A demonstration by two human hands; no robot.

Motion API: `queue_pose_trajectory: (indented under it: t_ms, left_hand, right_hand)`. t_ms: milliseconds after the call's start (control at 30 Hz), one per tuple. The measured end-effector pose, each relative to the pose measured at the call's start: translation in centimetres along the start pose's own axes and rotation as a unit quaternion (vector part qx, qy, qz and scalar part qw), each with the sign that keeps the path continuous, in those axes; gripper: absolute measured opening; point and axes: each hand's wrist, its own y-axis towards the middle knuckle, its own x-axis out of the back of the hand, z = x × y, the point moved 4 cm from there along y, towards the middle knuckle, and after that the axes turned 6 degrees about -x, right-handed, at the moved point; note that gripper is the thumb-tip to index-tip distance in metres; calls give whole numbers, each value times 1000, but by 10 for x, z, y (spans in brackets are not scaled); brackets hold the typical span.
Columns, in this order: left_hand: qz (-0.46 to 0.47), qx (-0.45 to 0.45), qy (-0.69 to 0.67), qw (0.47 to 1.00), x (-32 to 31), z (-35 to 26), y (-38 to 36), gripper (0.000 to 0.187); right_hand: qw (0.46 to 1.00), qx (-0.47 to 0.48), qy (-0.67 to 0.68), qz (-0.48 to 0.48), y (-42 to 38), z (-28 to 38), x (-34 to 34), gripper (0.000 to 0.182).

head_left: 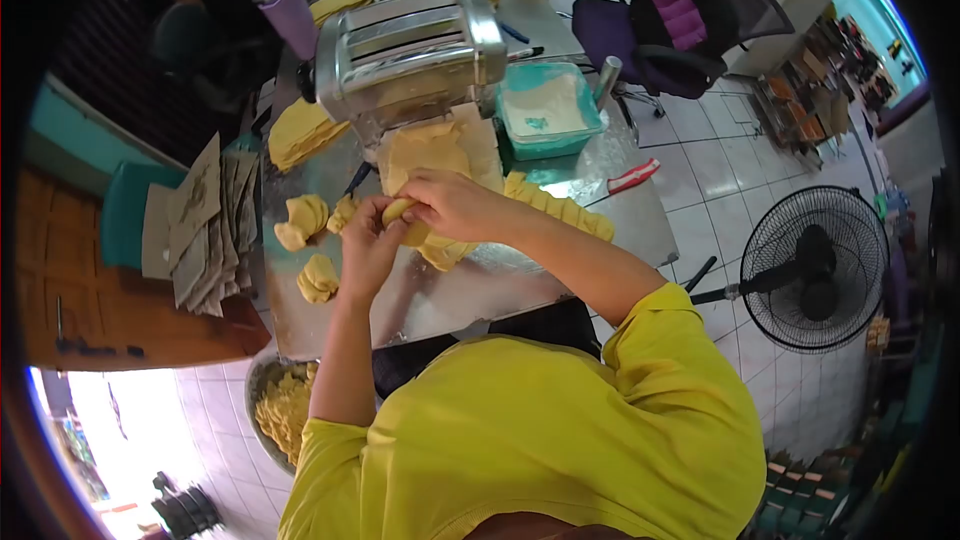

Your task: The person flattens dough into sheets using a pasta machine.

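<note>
Pinching a small piece of yellow dough [398,210] between the fingertips of left hand [365,245] and right hand [450,205], over the metal table [300,325], apparently mid-shaping and calling for light, even pressure (soft stuff, by the look of it). Working near a teal tub [550,148] of white powder [540,100] beside the roller machine [400,55], with yellow scraps [284,410] in a basin [251,402] below.

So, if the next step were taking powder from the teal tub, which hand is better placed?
Probably the right hand: it is nearer the teal tub, while the left hand sits farther off. Both hold the dough piece, though.
</note>
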Motion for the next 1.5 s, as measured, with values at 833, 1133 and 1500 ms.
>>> queue_pose_trajectory:
  t_ms: [833, 1133, 1500]
  left_hand:
    - [-30, 17, 37, 999, 8, 14, -7, 32]
    - [-57, -245, 248, 936, 13, -88, 90, 41]
    - [127, -203, 484, 841, -4, -88, 207, 29]
  right_hand:
    - [897, -280, -325, 104, 6, -156, 169, 20]
    - [974, -32, -145, -171, 83, -14, 196, 18]
    - [962, -86, -255, 44, 158, -26, 115, 23]
